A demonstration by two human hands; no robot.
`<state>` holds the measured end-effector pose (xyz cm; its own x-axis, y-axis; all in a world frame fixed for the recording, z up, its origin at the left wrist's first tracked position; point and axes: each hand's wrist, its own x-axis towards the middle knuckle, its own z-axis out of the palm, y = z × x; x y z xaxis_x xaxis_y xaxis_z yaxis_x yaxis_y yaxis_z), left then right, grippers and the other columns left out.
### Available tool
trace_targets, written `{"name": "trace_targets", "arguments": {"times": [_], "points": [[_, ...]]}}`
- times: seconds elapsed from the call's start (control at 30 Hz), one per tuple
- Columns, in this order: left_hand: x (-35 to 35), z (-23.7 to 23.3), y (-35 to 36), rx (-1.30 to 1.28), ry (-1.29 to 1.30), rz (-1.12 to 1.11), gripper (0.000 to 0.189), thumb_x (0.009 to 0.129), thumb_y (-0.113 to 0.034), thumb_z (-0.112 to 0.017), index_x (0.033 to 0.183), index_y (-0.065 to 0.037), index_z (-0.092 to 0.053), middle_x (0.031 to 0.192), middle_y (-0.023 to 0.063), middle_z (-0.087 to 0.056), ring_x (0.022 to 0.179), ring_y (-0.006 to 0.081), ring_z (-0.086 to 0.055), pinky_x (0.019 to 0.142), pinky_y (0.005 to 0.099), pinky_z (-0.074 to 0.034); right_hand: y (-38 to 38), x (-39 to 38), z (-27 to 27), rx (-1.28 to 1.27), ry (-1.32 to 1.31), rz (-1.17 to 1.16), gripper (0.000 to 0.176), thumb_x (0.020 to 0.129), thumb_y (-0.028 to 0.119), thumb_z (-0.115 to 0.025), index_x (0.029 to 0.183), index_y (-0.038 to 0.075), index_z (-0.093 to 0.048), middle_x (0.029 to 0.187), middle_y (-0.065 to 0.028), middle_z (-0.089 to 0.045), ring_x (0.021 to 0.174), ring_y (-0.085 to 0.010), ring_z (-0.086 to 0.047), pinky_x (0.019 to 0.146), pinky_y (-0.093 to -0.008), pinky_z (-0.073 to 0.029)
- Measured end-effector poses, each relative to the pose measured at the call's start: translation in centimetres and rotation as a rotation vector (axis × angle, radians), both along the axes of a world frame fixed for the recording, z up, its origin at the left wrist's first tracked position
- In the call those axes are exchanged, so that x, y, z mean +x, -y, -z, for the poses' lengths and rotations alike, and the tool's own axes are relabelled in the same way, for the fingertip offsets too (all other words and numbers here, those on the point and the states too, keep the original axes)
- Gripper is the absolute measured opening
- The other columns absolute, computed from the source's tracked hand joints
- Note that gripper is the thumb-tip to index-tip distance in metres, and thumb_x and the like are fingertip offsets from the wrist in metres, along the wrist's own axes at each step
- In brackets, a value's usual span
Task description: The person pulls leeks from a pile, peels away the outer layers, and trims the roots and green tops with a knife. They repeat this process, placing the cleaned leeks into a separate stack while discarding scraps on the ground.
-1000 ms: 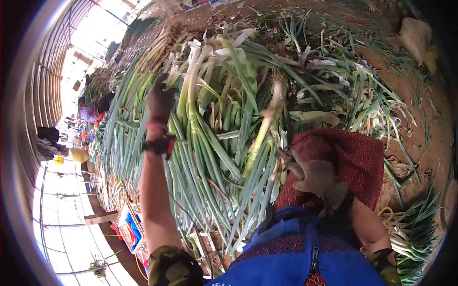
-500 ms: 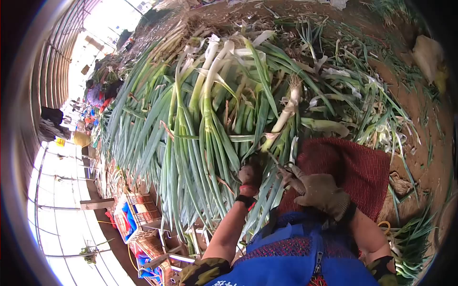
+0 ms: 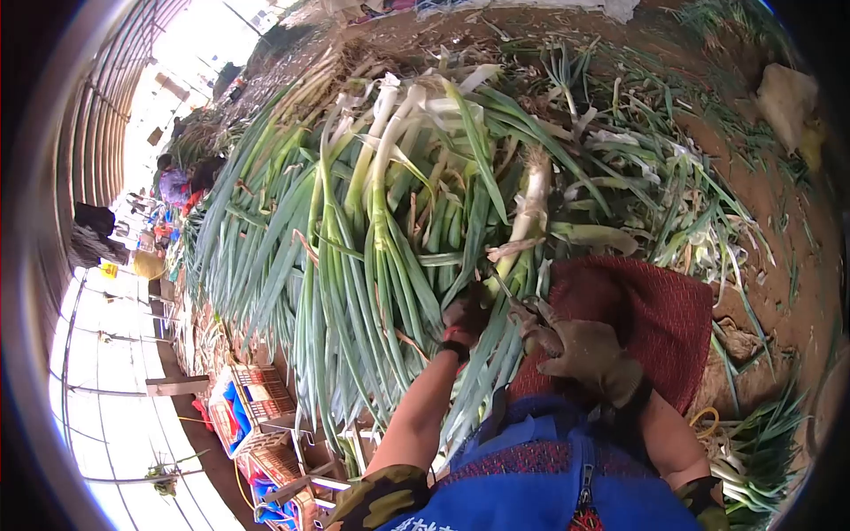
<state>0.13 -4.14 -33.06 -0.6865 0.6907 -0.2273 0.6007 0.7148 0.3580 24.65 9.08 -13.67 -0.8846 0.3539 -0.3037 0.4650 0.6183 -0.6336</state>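
Note:
My left hand (image 3: 467, 315), in a dark glove, is closed round the green part of a thick leek (image 3: 531, 212). The leek's white stem and root end point away from me, and a dry, peeled-back leaf (image 3: 516, 249) lies across it. My right hand (image 3: 589, 354) wears a grey-brown glove and has its fingers curled beside the leek's lower stem. From those fingers a thin, narrow blade-like tool (image 3: 506, 287) reaches toward the leek; its handle is hidden in the glove. A large heap of leeks (image 3: 310, 257) spreads in front and to the left.
Dark red cloth (image 3: 677, 310) covers my lap. Loose leaves and peelings (image 3: 699, 208) litter the soil at right. More leeks (image 3: 753, 451) lie at lower right, near a pale sack (image 3: 788, 111). Wicker baskets (image 3: 266, 394) stand at lower left. A person (image 3: 174, 183) is far off at left.
The dry leaf now hangs out across the leek's stem. My right hand has shifted slightly left and down, and the view has moved a little.

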Motion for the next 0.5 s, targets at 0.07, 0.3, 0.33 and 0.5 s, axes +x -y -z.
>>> {"name": "trace_targets", "arguments": {"times": [0.07,0.3,0.33,0.5], "points": [[-1.5,5.6,0.2,0.197,-0.287,0.165,0.052,0.086,-0.048,-0.066,0.127,-0.017,-0.062,0.113,0.0152,-0.069,0.099,0.0363,-0.068,0.078,0.0462,-0.053,0.2,0.5,-0.1,0.051,-0.006,0.022,0.097,0.07,0.042,-0.075,0.153,0.012,-0.035,0.093,-0.021,-0.071,0.087,-0.0391,-0.069,0.077,-0.0502,-0.055],[-0.2,-5.5,-0.2,0.171,-0.189,0.116,0.053,0.084,-0.044,-0.069,0.127,-0.015,-0.056,0.085,0.0157,-0.071,0.076,0.0374,-0.07,0.063,0.0494,-0.053,-0.6,2.0,-1.0,0.092,-0.001,0.131,0.103,0.072,0.044,-0.078,0.157,0.012,-0.029,0.102,-0.0217,-0.068,0.094,-0.0401,-0.067,0.084,-0.0482,-0.053],[-0.3,-7.3,-0.6,0.153,-0.184,0.13,0.054,0.084,-0.043,-0.07,0.127,-0.014,-0.055,0.084,0.0159,-0.071,0.075,0.0374,-0.07,0.062,0.0499,-0.053,-0.5,2.3,-1.5,0.1,-0.032,0.137,0.103,0.072,0.044,-0.078,0.157,0.011,-0.029,0.102,-0.0214,-0.068,0.094,-0.0398,-0.067,0.084,-0.0479,-0.053],[-2.5,-12.2,-3.5,0.239,0.033,0.217,0.048,0.082,-0.042,-0.074,0.113,-0.01,-0.057,0.086,0.0182,-0.071,0.08,0.0405,-0.069,0.067,0.0514,-0.052,0.9,2.8,-4.4,0.079,-0.063,0.055,0.097,0.073,0.042,-0.073,0.155,0.012,-0.032,0.091,-0.0207,-0.069,0.086,-0.0406,-0.068,0.077,-0.051,-0.055]]}}
